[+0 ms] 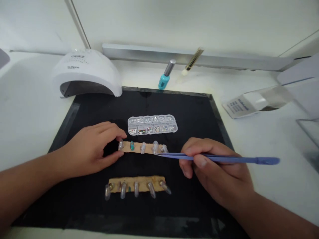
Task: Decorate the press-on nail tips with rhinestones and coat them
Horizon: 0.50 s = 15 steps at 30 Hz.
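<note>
While the left hand (93,149) pins the left end of the upper nail strip (142,147) between thumb and fingertips, the right hand (214,169) pinches a pair of blue tweezers (219,158) in a pen grip, thumb and forefinger pressed together on the shaft. The tweezer tips rest at the rightmost nail tip (163,149) on that strip, which lies mid-mat on the black mat (194,109), just below the clear rhinestone box (152,124). Whether a stone sits between the tips: cannot tell, too small.

A second strip (137,186) of nail tips lies nearer the body, untouched. Behind the mat: white curing lamp (87,71), teal polish bottle (164,77), a brush with gold handle (191,61). A packet (244,104) lies to the right.

Judgement on technique: placement at the nail's surface calls for a steady low angle, wrist braced on the mat, strip held flat so it does not pivot under the tips. Light pressure only; squeezing harder risks flicking a small stone away or skidding across the curved nail.
</note>
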{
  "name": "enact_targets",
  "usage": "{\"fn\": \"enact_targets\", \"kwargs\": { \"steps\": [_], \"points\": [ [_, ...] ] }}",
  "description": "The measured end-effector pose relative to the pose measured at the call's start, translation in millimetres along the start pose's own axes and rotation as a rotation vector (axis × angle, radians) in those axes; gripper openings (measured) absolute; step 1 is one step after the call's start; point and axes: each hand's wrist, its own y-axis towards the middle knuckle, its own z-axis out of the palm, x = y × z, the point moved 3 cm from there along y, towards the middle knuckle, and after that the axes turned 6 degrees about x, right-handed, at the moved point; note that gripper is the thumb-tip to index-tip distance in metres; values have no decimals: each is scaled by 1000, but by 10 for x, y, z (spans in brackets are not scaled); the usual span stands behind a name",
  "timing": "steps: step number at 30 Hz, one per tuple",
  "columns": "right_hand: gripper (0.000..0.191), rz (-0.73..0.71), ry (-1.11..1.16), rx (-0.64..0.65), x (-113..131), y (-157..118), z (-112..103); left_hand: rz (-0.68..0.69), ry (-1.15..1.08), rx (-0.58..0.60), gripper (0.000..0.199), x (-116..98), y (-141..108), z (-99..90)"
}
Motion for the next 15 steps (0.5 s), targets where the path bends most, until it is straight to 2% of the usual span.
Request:
{"fn": "enact_targets", "kwargs": {
  "steps": [4, 15],
  "points": [
    [12, 49, 51, -44, -11, 22, -2, 0, -16, -23, 20, -2, -1, 8],
    [17, -9, -169, 19, 14, -21, -20, 18, -7, -20, 18, -10, 0, -2]
  ]
}}
